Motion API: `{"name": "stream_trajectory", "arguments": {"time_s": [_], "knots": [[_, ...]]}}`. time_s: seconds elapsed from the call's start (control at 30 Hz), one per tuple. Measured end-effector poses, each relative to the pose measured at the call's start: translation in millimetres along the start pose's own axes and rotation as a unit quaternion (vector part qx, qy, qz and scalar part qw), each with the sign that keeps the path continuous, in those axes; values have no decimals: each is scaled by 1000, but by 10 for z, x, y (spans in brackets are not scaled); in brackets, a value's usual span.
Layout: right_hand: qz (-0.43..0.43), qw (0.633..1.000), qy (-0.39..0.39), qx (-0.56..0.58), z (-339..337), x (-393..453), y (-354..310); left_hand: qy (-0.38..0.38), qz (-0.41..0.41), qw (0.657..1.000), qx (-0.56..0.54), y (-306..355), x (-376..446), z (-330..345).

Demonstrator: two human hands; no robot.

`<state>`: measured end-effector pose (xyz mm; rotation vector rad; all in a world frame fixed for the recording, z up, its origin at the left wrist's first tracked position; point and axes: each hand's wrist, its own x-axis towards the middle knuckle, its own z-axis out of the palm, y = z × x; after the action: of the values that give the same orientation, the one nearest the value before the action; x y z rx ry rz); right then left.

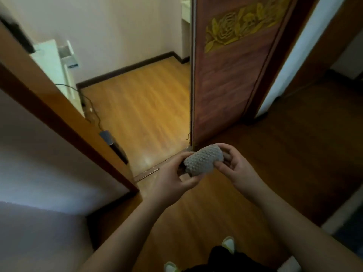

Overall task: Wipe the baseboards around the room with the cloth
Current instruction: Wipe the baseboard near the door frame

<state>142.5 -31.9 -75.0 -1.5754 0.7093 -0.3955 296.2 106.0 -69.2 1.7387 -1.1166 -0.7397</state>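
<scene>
Bridging both hands, grey cloth pinched between left fingers and right fingers.

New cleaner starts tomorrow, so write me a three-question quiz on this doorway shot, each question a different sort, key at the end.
1. True or false: the grey knobbly-textured cloth is lying on the wooden floor.
2. Multiple choice: where does the dark brown baseboard run? A) along the foot of the pale wall in the room past the doorway; B) across the reddish wooden door carved with yellow roses; C) over the white appliance.
3. Fill in: the cloth is held by ____ hands.

Key:
1. False; the left hand and the right hand grip it above the floor.
2. A.
3. Both.
</scene>
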Motion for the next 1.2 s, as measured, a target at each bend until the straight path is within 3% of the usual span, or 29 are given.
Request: {"name": "stream_trajectory", "arguments": {"time_s": [0.17, 0.3, 0.37, 0.47, 0.57, 0.67, 0.8, 0.87, 1.03, 1.2], "knots": [[10, 969, 235, -76, -794, 3, 101, 101, 108, 981, 125, 327, 649, 714], [26, 978, 206, 23, -1114, 53, 112, 113, 174, 963, 174, 480, 1028, 1181], [39, 976, 194, 95, -1256, 88, 122, 79, 195, 961, 181, 516, 1183, 1350], [60, 961, 203, 175, -1502, 177, 227, -42, 214, 949, 230, 527, 1416, 1510], [64, 958, 226, 166, -1726, 334, 316, -130, 226, 932, 250, 553, 1620, 1603], [54, 964, 232, 118, -1909, 544, 328, -145, 205, 950, 188, 608, 1879, 1585], [63, 966, 246, 46, -2116, 861, 288, -45, 136, 986, 89, 626, 2375, 1516], [67, 964, 256, 26, -2208, 1033, 256, -43, 80, 995, 30, 635, 2649, 1466], [51, 963, 264, -29, -2431, 1372, 137, -216, 45, 975, -33, 664, 3366, 1461], [42, 950, 309, -2, -2656, 1437, 218, -306, 71, 948, 41, 822, 3916, 1722]]}}
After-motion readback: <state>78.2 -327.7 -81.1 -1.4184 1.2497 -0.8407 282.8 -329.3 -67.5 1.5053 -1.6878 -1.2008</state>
